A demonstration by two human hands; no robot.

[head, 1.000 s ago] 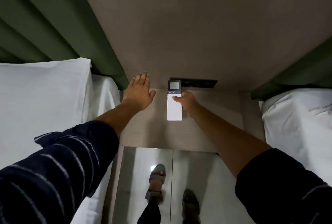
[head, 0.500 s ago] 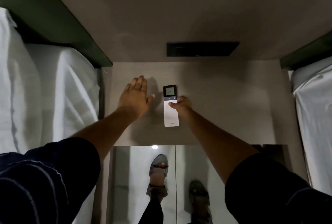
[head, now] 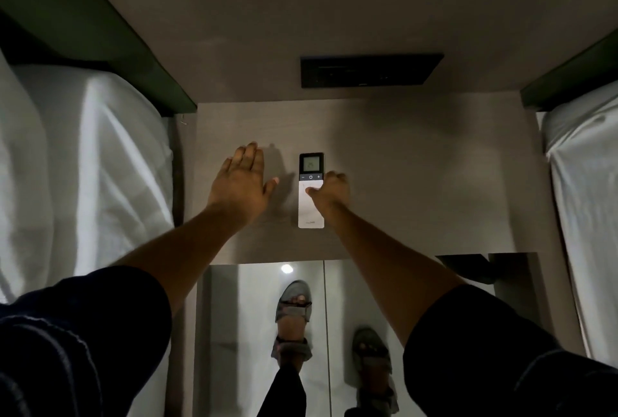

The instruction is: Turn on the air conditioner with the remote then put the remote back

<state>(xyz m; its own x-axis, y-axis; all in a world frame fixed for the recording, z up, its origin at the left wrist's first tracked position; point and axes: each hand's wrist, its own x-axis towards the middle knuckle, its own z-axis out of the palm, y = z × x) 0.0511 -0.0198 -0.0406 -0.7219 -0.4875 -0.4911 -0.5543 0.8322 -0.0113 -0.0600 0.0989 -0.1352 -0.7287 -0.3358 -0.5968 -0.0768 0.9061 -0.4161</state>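
A slim white remote (head: 311, 212) with a dark top and a small lit screen lies lengthwise on the beige bedside table (head: 418, 182). My right hand (head: 331, 194) grips its right edge, thumb across the white face just below the button row. My left hand (head: 242, 182) lies flat on the tabletop to the left of the remote, fingers together, a small gap between it and the remote. The air conditioner is out of view.
A black switch panel (head: 369, 70) sits on the wall above the table. White-sheeted beds (head: 83, 165) flank the table left and right (head: 588, 199). A glossy floor (head: 254, 333) with my sandalled feet lies below the table's front edge.
The view tilted down, so the table and hands sit lower in the frame. My right hand still holds the remote, now low against the tabletop. The left hand stays flat.
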